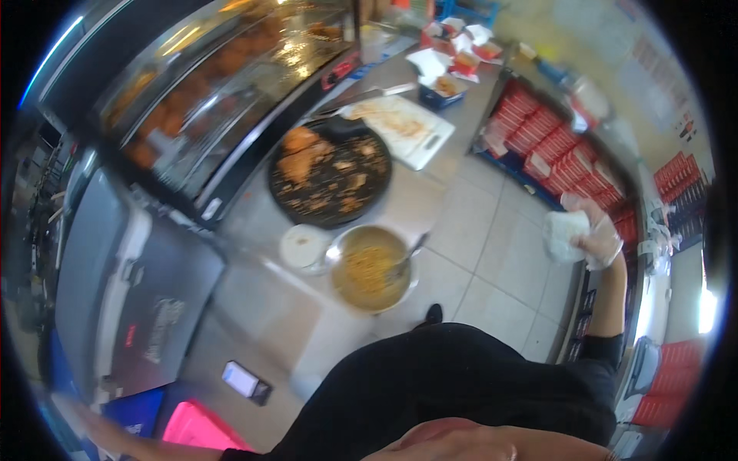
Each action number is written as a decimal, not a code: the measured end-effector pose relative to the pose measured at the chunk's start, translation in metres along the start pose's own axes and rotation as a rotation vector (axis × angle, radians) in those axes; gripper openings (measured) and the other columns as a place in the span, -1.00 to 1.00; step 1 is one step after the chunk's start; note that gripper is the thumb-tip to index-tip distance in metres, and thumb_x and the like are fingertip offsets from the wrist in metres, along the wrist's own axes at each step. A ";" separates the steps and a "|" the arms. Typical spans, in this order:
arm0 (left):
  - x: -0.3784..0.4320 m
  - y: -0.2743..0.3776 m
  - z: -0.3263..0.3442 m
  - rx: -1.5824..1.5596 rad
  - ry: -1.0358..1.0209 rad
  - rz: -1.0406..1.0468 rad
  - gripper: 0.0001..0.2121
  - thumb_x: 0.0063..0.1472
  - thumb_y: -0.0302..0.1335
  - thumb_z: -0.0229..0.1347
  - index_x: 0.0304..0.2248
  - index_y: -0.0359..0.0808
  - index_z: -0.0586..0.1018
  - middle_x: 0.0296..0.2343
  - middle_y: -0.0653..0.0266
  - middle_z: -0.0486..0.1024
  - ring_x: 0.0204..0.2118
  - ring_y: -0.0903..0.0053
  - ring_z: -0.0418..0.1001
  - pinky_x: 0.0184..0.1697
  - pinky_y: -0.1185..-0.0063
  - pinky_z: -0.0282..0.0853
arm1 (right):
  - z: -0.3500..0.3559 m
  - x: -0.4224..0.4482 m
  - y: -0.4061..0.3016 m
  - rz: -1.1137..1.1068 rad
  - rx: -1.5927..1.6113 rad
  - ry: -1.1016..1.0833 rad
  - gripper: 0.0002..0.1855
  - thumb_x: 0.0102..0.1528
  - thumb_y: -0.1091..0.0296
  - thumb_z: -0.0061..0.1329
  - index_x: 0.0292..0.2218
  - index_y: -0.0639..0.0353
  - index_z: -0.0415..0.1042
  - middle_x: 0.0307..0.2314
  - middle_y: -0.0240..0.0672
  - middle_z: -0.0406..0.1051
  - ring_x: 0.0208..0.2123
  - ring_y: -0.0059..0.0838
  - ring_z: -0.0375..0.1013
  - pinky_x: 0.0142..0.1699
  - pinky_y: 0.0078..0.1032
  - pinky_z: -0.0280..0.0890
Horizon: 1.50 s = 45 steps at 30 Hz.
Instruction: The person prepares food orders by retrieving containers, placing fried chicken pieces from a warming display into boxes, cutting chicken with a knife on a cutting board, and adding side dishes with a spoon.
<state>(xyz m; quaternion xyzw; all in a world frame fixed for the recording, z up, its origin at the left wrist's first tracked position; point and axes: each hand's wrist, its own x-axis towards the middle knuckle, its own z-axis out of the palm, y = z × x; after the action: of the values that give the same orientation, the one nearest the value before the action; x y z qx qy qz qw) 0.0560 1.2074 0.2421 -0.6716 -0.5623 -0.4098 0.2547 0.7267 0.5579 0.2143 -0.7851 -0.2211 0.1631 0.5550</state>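
My right hand [597,236], in a clear plastic glove, is raised over the floor at the right with a white, box-like item [566,235] in its fingers. Low at the far left, my left hand [95,426] is blurred near a blue box [135,410]; its fingers cannot be made out. Before me on the steel counter, a black round pan [331,173] bears pieces of fried food [300,154] and crumbs. Beside it stand a round white container [304,246] and a metal bowl [372,269] of yellowish food with a utensil in it.
A white cutting board [406,129] with crumbs lies behind the pan. A glass display case [230,86] borders the counter. Red cartons [542,132] are stacked on a shelf at the right. A phone [247,382] and a pink plastic item [199,429] lie at the lower left.
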 end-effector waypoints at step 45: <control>-0.398 0.668 -0.111 1.184 -1.264 -1.115 -0.72 0.06 -0.25 -0.06 -0.31 -0.12 0.61 -0.26 0.27 0.52 -0.15 0.37 0.46 -0.21 0.34 0.26 | 0.171 0.569 0.138 -1.100 -0.253 -1.318 -0.83 -0.03 0.30 -0.09 -0.36 0.09 0.42 -0.47 -0.12 0.42 -0.39 -0.12 0.41 -0.26 -0.26 0.30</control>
<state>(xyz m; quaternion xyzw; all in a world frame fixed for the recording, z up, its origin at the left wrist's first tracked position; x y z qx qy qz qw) 0.6582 0.7416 0.0476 -0.1751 -0.9370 0.3013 -0.0240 1.1466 0.9557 0.0216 -0.3680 -0.8624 0.2672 0.2222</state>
